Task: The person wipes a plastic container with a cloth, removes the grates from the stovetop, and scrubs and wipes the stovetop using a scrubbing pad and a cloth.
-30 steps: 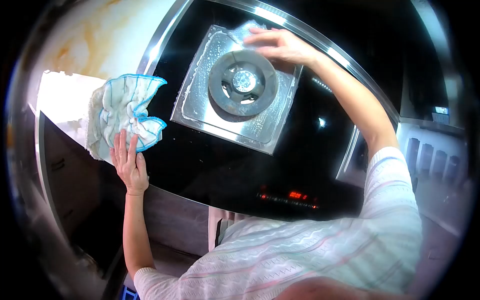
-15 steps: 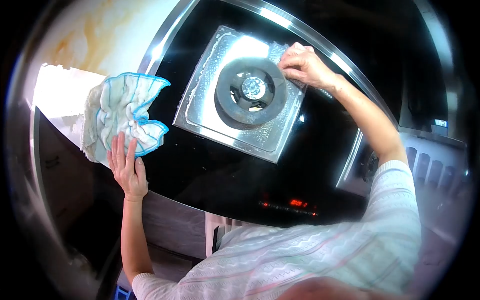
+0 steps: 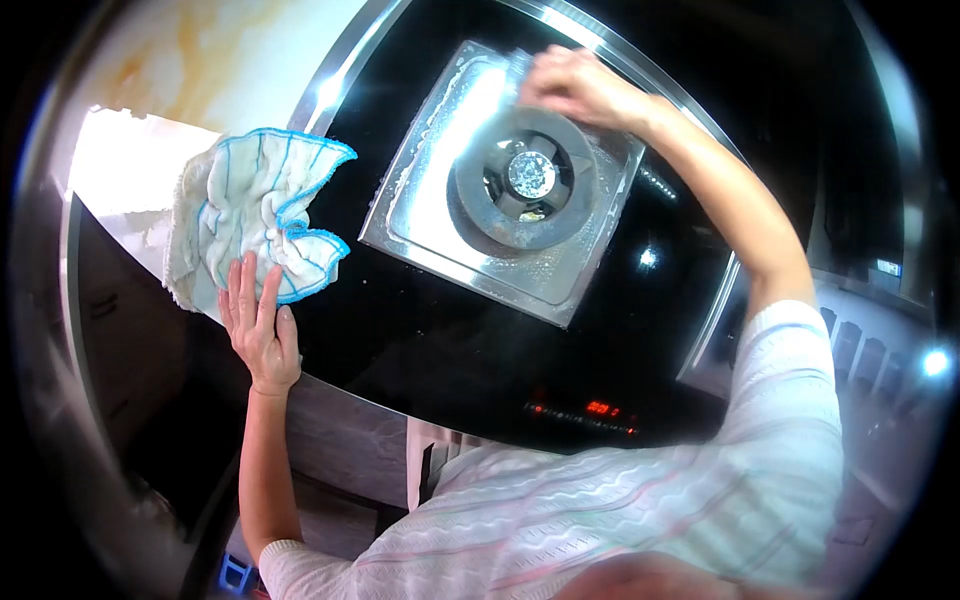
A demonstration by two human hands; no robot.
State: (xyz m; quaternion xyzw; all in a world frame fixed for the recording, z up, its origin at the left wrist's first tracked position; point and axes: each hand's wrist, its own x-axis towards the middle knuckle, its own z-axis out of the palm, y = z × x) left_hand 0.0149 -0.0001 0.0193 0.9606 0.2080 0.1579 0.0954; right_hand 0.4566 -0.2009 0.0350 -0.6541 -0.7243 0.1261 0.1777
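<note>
A wet, shiny square metal plate (image 3: 420,210) with whitish suds lies tilted on the black glass cooktop (image 3: 430,370). On it is a dark grey ring (image 3: 478,205) with a speckled silvery disc (image 3: 531,174) at its centre. My right hand (image 3: 580,88), slightly blurred, is closed at the plate's far edge, just beyond the ring. Its fingers press a grey mesh scrubbing cloth (image 3: 519,66), mostly hidden beneath them. My left hand (image 3: 260,325) lies open, fingers stretched, at the near edge of a crumpled white towel (image 3: 235,200) with blue stitched edging.
A metal trim (image 3: 330,92) borders the cooktop. Red display digits (image 3: 603,408) glow near its front edge. A marbled light worktop (image 3: 230,60) lies at the far left. To the right is a rack-like light unit (image 3: 865,345).
My right hand has slid left along the plate's far edge with the scrubbing cloth. My left hand stays by the towel. The whole view has shifted slightly.
</note>
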